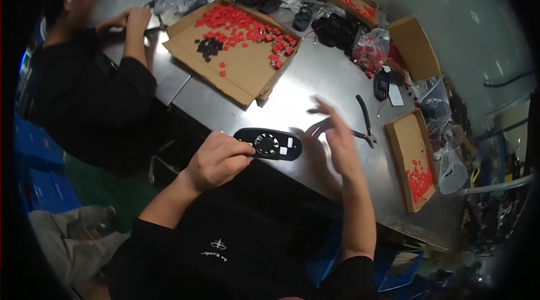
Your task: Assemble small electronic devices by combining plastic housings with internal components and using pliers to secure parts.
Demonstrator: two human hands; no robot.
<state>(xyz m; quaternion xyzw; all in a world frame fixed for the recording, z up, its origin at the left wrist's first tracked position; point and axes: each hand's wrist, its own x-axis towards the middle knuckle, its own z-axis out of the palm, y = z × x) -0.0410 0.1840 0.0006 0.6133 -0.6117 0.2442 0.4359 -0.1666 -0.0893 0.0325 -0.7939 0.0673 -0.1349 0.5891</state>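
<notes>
My left hand [216, 160] pinches the left end of a black oval plastic panel [268, 156] at the table's near edge. The panel has a round vented opening and two small rectangular cut-outs that show white. To its right, my right hand [340, 140] is raised off the panel, fingers stretched apart and slightly blurred, with nothing visible in them. Just beyond that hand lies a pair of black-handled cutting pliers [365, 123] on the metal table, jaws toward the right.
A large cardboard tray [225, 89] holds red and black small parts. At the right stands a narrower carton [400, 148] with red pieces. Plastic bags [371, 50] and black housings [336, 31] crowd the back. At the left a co-worker [84, 92] works with both hands.
</notes>
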